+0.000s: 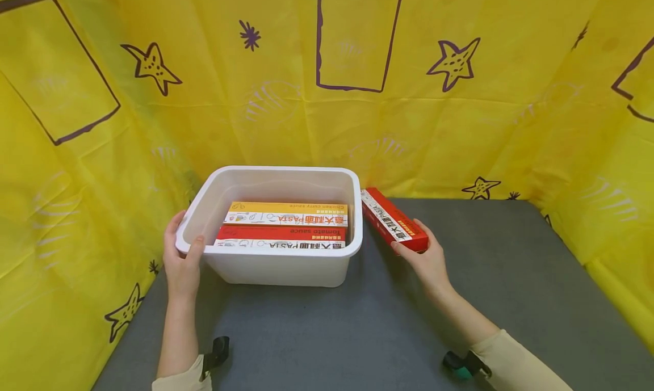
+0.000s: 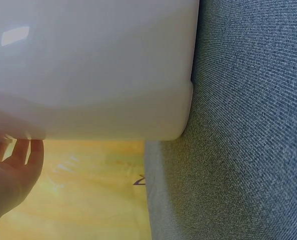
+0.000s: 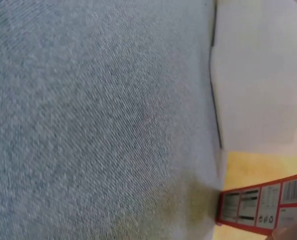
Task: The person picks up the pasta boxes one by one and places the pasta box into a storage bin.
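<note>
A white plastic bin (image 1: pixel 286 269) stands on the grey cloth, and my left hand (image 1: pixel 183 260) grips its near left corner, thumb over the rim. In the left wrist view the fingers (image 2: pixel 34 155) reach round the bin's wall (image 2: pixel 98 70). Inside lie a yellow pasta box (image 1: pixel 288 207) and, nearer me, a red pasta box (image 1: pixel 281 233). To the right of the bin, my right hand (image 1: pixel 426 260) holds another red pasta box (image 1: pixel 390 218) by its near end, its far end close to the bin's rim. The right wrist view catches this box's printed side (image 3: pixel 261 205).
Grey cloth (image 1: pixel 327 334) covers the table. Yellow curtains (image 1: pixel 286 118) with drawn stars and frames hang behind and along both sides, close behind the bin. A black wrist strap mount (image 1: pixel 217 351) sits on each forearm.
</note>
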Demonstrator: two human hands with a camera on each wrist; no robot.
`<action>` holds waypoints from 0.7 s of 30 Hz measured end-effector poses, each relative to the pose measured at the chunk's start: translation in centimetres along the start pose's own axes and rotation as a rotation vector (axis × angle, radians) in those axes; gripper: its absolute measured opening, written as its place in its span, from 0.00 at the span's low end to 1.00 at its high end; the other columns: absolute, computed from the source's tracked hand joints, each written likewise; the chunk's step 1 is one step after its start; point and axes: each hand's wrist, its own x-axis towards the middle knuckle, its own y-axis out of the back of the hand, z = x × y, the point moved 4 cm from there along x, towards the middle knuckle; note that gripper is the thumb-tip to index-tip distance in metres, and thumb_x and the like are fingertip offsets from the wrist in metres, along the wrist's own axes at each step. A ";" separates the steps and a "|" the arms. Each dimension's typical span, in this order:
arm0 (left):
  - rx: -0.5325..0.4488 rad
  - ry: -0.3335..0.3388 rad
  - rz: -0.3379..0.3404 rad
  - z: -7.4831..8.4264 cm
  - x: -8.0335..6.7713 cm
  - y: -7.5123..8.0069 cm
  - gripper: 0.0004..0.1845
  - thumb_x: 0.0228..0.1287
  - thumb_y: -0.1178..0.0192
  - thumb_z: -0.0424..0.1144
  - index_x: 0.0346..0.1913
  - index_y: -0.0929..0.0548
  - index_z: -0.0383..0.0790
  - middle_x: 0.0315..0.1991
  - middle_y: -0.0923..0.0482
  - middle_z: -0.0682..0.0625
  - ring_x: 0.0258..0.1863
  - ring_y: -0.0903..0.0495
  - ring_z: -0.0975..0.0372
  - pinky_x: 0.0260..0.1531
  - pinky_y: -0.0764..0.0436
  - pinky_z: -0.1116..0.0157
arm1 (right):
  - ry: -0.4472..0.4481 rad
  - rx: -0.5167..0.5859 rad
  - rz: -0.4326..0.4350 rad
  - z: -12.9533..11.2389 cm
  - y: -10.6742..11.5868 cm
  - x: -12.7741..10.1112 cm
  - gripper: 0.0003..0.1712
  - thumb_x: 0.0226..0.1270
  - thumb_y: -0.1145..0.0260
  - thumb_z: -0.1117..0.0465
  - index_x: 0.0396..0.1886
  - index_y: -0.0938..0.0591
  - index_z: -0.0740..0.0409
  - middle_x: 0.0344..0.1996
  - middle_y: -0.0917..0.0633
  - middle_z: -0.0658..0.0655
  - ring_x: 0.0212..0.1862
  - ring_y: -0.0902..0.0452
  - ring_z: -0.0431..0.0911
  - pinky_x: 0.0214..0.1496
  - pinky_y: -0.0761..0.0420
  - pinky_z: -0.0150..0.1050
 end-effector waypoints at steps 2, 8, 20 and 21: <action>0.000 0.002 0.000 0.0 0.0 0.0 0.31 0.62 0.44 0.37 0.70 0.34 0.53 0.64 0.35 0.54 0.57 0.36 0.59 0.54 0.33 0.60 | 0.007 0.036 0.007 -0.3 0.3 -0.1 0.42 0.60 0.29 0.60 0.73 0.36 0.52 0.63 0.29 0.58 0.57 0.33 0.46 0.45 0.24 0.25; 0.000 -0.002 -0.001 0.1 -0.1 0.0 0.31 0.62 0.44 0.37 0.70 0.34 0.53 0.64 0.35 0.54 0.57 0.36 0.59 0.53 0.33 0.61 | 0.042 0.146 0.044 -1.1 1.2 -0.1 0.36 0.62 0.32 0.66 0.70 0.32 0.54 0.61 0.28 0.56 0.54 0.31 0.46 0.46 0.23 0.27; -0.004 0.000 -0.003 0.1 -0.1 -0.1 0.32 0.62 0.44 0.37 0.70 0.34 0.52 0.64 0.35 0.54 0.57 0.36 0.59 0.54 0.33 0.60 | 0.050 0.316 0.110 -2.0 3.2 -0.1 0.28 0.64 0.33 0.65 0.64 0.27 0.55 0.58 0.27 0.55 0.55 0.31 0.48 0.47 0.22 0.28; -0.003 0.002 -0.003 0.1 -0.1 -0.1 0.32 0.62 0.44 0.37 0.70 0.35 0.53 0.65 0.35 0.54 0.57 0.36 0.59 0.54 0.33 0.60 | 0.048 0.345 0.108 -2.2 3.4 -0.2 0.28 0.64 0.33 0.65 0.64 0.27 0.55 0.58 0.28 0.55 0.56 0.32 0.48 0.48 0.22 0.28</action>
